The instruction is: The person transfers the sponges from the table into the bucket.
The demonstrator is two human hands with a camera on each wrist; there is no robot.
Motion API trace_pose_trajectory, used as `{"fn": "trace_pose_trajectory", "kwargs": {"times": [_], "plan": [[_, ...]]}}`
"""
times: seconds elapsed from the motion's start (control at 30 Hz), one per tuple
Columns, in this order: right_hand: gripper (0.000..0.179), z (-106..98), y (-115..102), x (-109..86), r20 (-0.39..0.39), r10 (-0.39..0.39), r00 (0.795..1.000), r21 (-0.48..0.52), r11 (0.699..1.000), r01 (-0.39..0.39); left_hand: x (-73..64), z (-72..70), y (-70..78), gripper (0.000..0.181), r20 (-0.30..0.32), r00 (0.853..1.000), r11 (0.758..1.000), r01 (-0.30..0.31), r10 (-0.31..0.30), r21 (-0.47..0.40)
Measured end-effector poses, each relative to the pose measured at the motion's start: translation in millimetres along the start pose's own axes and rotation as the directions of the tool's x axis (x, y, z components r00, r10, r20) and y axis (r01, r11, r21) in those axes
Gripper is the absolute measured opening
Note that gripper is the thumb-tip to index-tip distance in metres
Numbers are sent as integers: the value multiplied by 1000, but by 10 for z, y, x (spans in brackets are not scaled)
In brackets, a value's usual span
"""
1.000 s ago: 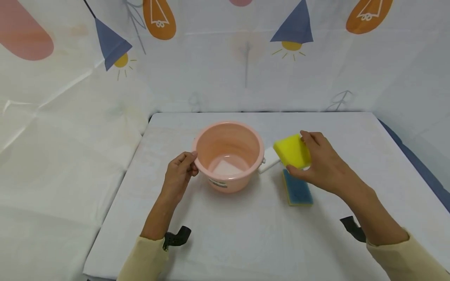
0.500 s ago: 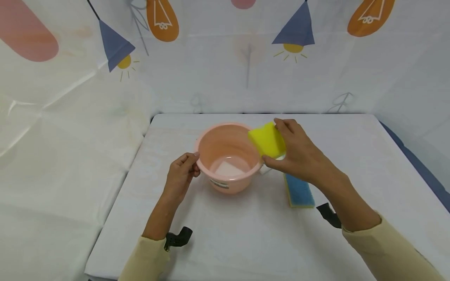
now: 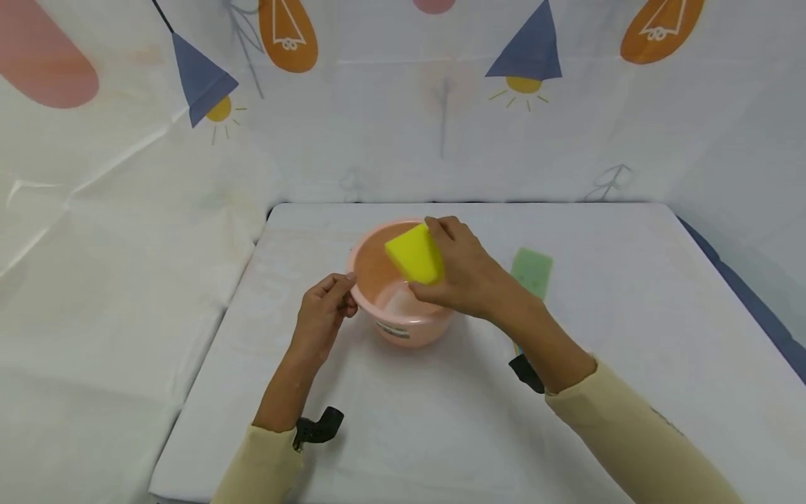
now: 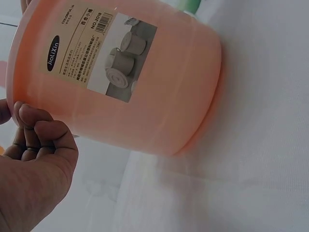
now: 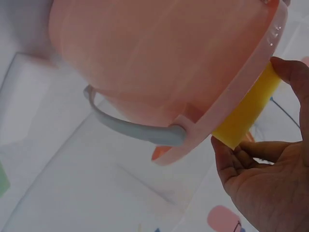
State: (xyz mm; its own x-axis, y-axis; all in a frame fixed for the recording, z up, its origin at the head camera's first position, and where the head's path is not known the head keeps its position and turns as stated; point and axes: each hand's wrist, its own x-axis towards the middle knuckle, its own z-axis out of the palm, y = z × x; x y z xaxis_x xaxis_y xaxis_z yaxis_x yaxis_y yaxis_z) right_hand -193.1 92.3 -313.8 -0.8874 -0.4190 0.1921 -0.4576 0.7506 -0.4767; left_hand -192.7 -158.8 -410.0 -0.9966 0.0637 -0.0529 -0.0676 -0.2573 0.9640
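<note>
A pink plastic bucket (image 3: 412, 334) stands on the white-covered table, its mouth up. At its left rim, my left hand (image 3: 319, 315) pinches the edge between thumb and curled fingers. Over the bucket's mouth my right hand (image 3: 467, 276) holds a yellow sponge (image 3: 415, 255), gripped by its edges between thumb and fingers. In the right wrist view the sponge (image 5: 248, 111) shows just past the rim. A pale patch (image 3: 401, 299) is visible on the bucket's inner bottom. The left wrist view shows a printed label (image 4: 99, 50) on the bucket wall.
A green sponge (image 3: 532, 269) lies on the table right of the bucket. The blue sponge (image 3: 517, 348) is nearly all hidden under my right forearm. A grey-white handle (image 5: 130, 130) hangs from the bucket's side. Printed cloth (image 3: 403, 140) stands behind the table.
My right hand has carried the yellow sponge left, from beside the bucket to over its mouth. The green sponge has come into view; the forearm now covers most of the blue one. My left hand stays put.
</note>
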Motion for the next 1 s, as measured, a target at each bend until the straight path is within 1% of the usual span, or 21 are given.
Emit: {"fn": "trace_pose_trajectory", "kwargs": {"times": [0.07, 0.13, 0.23, 0.37, 0.5, 0.6, 0.7, 0.8, 0.9, 1.0], "plan": [[97, 0, 12, 2, 20, 9, 1000, -25, 1000, -9, 3, 3, -5, 31, 4, 1000, 1000, 4, -4, 3], [101, -38, 52, -21, 29, 38, 999, -56, 998, -37, 6, 5, -7, 30, 3, 1000, 1000, 3, -3, 2], [105, -137, 166, -107, 15, 83, 996, -81, 993, -82, 5, 11, 0, 29, 5, 1000, 1000, 2, -2, 8], [104, -251, 384, -300, -32, 138, 990, -99, 985, -141, 10, 18, 1, 31, 9, 1000, 1000, 2, -2, 2], [102, -279, 613, -549, -53, 199, 979, -120, 972, -204, 18, 9, -11, 40, 3, 1000, 1000, 4, -4, -12], [101, -211, 802, -750, -53, 228, 972, -145, 961, -234, 21, 2, -16, 41, -6, 1000, 1000, 7, -7, -18], [103, -88, 996, -946, -43, 262, 964, -193, 945, -266, 27, 1, -26, 34, -17, 1000, 1000, 8, -9, -29], [102, 43, 1164, -1127, -40, 290, 956, -228, 929, -291, 28, 10, -32, 28, -13, 1000, 999, 8, -9, -40], [99, 160, 1293, -1283, -44, 300, 953, -265, 916, -300, 28, 24, -37, 26, -8, 1000, 999, 6, -6, -50], [99, 257, 1380, -1407, -40, 319, 947, -278, 907, -317, 28, 38, -43, 27, -3, 1000, 999, -2, 2, -54]]}}
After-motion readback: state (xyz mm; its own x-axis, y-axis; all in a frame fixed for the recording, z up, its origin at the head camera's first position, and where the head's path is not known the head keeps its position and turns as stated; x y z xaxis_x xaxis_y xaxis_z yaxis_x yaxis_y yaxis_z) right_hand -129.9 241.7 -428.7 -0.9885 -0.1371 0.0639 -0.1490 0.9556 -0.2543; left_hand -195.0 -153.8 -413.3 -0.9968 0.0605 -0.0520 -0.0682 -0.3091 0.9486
